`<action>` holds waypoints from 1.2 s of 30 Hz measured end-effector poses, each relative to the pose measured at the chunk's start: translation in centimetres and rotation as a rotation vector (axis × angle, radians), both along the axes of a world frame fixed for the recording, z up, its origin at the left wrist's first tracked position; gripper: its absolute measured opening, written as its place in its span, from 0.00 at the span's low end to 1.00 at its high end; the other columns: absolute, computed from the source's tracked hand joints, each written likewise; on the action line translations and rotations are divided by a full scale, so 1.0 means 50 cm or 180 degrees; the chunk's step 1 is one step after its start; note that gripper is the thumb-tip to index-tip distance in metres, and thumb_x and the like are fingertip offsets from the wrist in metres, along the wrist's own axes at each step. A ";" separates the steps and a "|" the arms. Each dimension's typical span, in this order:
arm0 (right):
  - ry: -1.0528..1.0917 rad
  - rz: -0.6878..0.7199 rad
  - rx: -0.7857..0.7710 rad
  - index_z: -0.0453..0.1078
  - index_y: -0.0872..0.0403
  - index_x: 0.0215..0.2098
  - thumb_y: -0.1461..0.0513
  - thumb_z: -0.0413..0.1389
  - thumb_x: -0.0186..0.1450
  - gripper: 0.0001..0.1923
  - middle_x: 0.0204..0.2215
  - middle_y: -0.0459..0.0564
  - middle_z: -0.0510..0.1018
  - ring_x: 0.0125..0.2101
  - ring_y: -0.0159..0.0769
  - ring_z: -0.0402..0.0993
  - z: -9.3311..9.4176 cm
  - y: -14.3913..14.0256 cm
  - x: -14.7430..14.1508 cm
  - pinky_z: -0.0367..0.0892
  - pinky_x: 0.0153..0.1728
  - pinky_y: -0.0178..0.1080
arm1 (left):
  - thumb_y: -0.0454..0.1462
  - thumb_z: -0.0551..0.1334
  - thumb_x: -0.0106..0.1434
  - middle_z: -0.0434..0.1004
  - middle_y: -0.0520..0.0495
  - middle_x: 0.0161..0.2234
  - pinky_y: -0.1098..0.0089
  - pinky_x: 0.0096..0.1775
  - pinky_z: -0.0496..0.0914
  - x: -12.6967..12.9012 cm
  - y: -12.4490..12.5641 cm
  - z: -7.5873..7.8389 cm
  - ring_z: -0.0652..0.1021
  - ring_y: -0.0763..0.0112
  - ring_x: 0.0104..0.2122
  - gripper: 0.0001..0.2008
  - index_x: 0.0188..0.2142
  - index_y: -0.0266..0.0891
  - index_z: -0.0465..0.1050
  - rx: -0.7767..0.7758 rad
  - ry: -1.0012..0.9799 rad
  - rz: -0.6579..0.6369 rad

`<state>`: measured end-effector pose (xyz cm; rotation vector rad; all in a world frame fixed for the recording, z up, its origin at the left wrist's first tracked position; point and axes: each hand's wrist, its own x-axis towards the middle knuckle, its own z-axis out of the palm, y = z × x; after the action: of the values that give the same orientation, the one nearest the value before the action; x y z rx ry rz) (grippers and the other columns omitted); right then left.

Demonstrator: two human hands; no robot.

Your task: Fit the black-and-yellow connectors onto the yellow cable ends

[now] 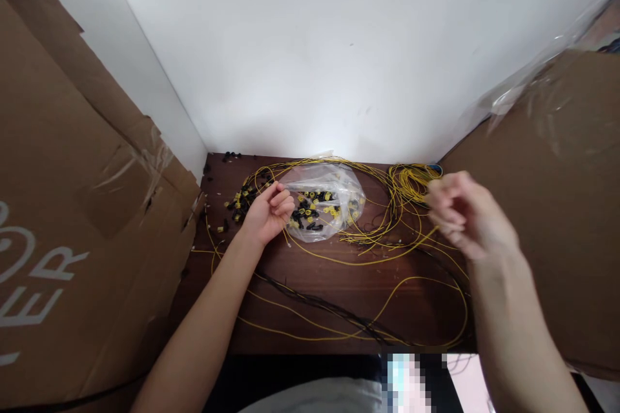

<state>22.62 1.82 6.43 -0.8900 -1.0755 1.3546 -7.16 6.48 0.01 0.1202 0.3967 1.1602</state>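
Observation:
My left hand hovers over the left side of a clear plastic bag, its fingers curled in; whatever they may hold is hidden. Small black and yellow connectors lie in the bag, and more connectors are heaped behind my left hand. A yellow wire curves across from below my left hand up to my right hand. My right hand is closed on that wire at the right, somewhat smeared by motion. Behind it sits a coiled bundle of yellow wires.
Loose yellow wires and a strand of black wires cross the brown tabletop. Cardboard boxes flank the left and right sides, with clear film on the right one. A white wall stands behind the table.

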 end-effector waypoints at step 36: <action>-0.0212 0.0160 -0.0090 0.74 0.56 0.34 0.57 0.62 0.55 0.12 0.24 0.46 0.76 0.16 0.21 0.56 -0.167 0.064 -0.175 0.46 0.15 0.29 | 0.43 0.65 0.54 0.60 0.53 0.17 0.73 0.27 0.55 0.003 -0.014 -0.011 0.61 0.75 0.22 0.16 0.17 0.36 0.71 0.2565 0.5201 0.1047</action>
<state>13.88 5.03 -1.92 -0.9399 -1.1390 1.3931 -7.00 5.77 -0.57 1.8261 1.3693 1.2660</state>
